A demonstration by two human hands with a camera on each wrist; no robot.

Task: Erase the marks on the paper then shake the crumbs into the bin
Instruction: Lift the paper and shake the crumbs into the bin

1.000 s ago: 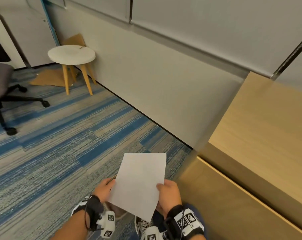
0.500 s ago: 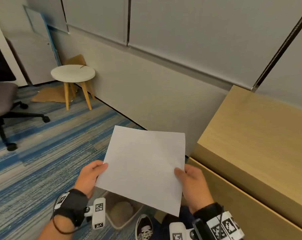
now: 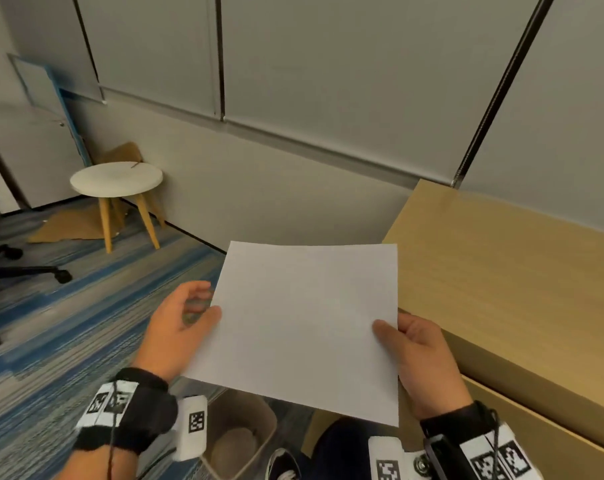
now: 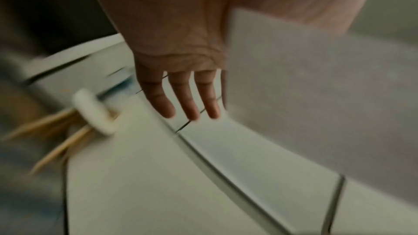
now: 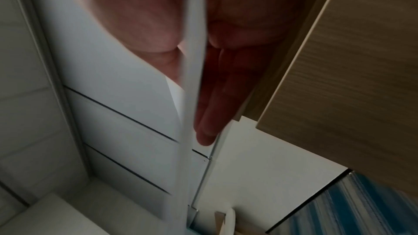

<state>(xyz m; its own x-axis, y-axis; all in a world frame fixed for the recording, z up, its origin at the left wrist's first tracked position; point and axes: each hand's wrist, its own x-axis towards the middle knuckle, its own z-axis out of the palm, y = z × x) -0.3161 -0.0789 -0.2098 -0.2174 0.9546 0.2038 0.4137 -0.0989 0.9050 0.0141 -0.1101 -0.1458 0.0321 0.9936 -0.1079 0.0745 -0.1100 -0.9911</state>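
Below, bin holds pale wad; right fingers pinch paper, left fingers spread.

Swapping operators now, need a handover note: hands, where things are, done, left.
Right hand: pinches the paper's right edge.
Left hand: open, fingers straight, at the paper's left edge, not gripping it.
Paper: held in the air, nearly level, its upper face showing no marks; bin on the floor below its near edge.
Whether crumbs went into the bin cannot be told.
Left: confirm that, shake again if needed.
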